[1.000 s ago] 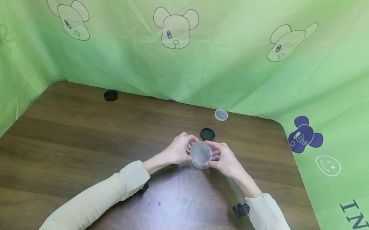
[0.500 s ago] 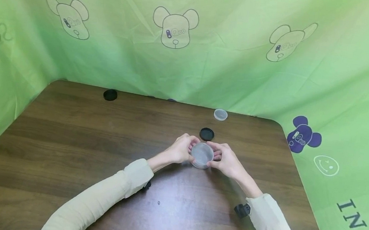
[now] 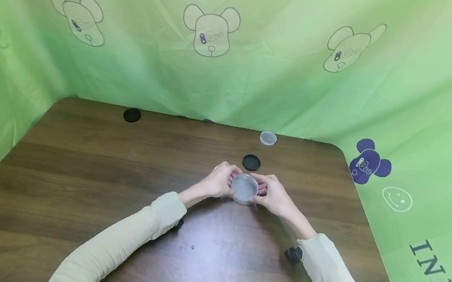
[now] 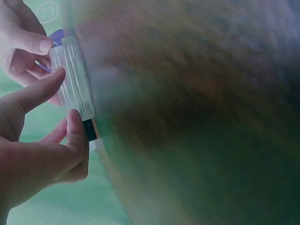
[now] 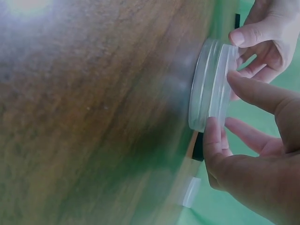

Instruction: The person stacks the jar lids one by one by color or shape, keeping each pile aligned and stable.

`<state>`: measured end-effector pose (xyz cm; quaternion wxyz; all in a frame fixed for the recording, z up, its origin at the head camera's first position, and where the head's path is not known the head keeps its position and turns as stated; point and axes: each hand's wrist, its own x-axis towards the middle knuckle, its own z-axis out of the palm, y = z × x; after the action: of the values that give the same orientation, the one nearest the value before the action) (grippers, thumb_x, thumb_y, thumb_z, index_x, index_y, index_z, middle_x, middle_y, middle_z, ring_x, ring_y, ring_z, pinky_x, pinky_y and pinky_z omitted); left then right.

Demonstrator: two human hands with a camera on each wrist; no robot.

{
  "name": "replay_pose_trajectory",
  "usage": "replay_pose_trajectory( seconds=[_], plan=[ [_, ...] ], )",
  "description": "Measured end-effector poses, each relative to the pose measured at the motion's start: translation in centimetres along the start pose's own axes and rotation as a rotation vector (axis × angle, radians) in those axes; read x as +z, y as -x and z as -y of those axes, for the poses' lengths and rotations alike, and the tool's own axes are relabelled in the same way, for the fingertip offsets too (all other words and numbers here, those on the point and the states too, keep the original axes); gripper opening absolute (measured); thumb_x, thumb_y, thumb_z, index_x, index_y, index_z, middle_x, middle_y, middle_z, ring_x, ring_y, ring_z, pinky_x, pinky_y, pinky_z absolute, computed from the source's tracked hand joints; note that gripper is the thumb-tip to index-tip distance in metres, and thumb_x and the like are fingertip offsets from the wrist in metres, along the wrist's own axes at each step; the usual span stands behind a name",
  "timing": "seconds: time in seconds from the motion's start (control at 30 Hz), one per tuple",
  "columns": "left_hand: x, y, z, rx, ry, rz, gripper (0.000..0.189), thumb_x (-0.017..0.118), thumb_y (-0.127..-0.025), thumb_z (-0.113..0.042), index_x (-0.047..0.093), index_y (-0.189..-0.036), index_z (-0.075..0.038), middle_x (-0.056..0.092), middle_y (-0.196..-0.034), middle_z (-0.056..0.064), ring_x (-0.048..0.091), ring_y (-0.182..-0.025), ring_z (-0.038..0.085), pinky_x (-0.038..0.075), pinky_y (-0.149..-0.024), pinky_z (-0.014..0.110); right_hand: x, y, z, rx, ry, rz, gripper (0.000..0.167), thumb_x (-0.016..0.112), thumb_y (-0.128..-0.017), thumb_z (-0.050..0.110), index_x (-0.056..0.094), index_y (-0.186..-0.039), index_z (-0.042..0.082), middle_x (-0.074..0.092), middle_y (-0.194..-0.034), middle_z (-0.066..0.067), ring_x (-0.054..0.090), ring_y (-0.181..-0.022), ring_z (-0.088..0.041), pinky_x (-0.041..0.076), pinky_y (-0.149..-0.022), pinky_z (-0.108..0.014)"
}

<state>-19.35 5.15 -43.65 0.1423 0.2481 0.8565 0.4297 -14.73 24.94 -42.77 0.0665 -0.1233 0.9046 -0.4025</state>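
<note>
Between my two hands is a clear round plastic dish (image 3: pixel 244 189), low over the table in front of me. Seen side-on in the left wrist view, the dish (image 4: pixel 77 79) shows two stacked layers with ridged rims. My left hand (image 3: pixel 219 181) grips its left side, thumb toward me and fingers around the far edge. On the opposite side my right hand (image 3: pixel 275 195) pinches the rim in the same way. The right wrist view shows fingertips at the upper layer of the dish (image 5: pixel 211 86). Just beyond the hands lies a black round lid (image 3: pixel 251 163).
A second clear round piece (image 3: pixel 268 138) lies near the back edge of the brown wooden table (image 3: pixel 158 152). Another black round lid (image 3: pixel 131 115) is at the back left. Green printed cloth (image 3: pixel 211 84) hangs close behind the table and along its sides.
Both hands keep their hold on the clear dish, with barely any movement. The whole head view has shifted slightly, and the lids lie where they were on the table.
</note>
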Motion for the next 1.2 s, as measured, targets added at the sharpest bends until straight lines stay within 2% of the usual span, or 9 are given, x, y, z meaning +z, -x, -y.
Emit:
replay_pose_trajectory(
  seconds=[0.27, 0.5, 0.8, 1.2],
  plan=[
    [0.14, -0.07, 0.00, 0.005, -0.050, 0.007, 0.065, 0.086, -0.062, 0.007, 0.059, -0.121, 0.003, 0.050, -0.104, 0.011, 0.052, -0.095, 0.019, 0.047, -0.079, 0.017, 0.21, -0.32, 0.29, 0.002, 0.046, 0.015, 0.062, 0.076, -0.073, -0.009, 0.051, -0.129, -0.013, 0.044, -0.107, -0.027, 0.062, -0.086, -0.030, 0.055, -0.075, -0.033],
    [0.17, -0.13, 0.05, 0.009, -0.066, 0.018, 0.064, 0.085, -0.063, 0.006, 0.059, -0.121, 0.003, 0.050, -0.104, 0.010, 0.051, -0.094, 0.018, 0.047, -0.078, 0.017, 0.36, -0.22, 0.26, 0.001, 0.071, 0.000, 0.062, 0.077, -0.072, -0.008, 0.052, -0.128, -0.013, 0.046, -0.104, -0.025, 0.060, -0.085, -0.030, 0.054, -0.077, -0.038],
    [0.19, -0.39, 0.53, 0.016, -0.060, 0.037, 0.065, 0.086, -0.062, 0.006, 0.059, -0.122, 0.003, 0.051, -0.103, 0.009, 0.051, -0.095, 0.018, 0.047, -0.077, 0.016, 0.34, -0.11, 0.28, -0.009, 0.068, 0.000, 0.062, 0.079, -0.071, -0.005, 0.053, -0.127, -0.013, 0.047, -0.104, -0.026, 0.060, -0.085, -0.030, 0.054, -0.078, -0.040],
    [0.02, -0.45, 0.32, 0.021, -0.081, 0.042, 0.064, 0.086, -0.063, 0.004, 0.060, -0.121, 0.003, 0.057, -0.101, 0.011, 0.049, -0.096, 0.018, 0.045, -0.080, 0.019, 0.23, -0.31, 0.18, -0.025, 0.105, 0.007, 0.060, 0.080, -0.071, -0.004, 0.055, -0.124, -0.013, 0.048, -0.101, -0.024, 0.059, -0.084, -0.028, 0.054, -0.077, -0.039]
  ],
)
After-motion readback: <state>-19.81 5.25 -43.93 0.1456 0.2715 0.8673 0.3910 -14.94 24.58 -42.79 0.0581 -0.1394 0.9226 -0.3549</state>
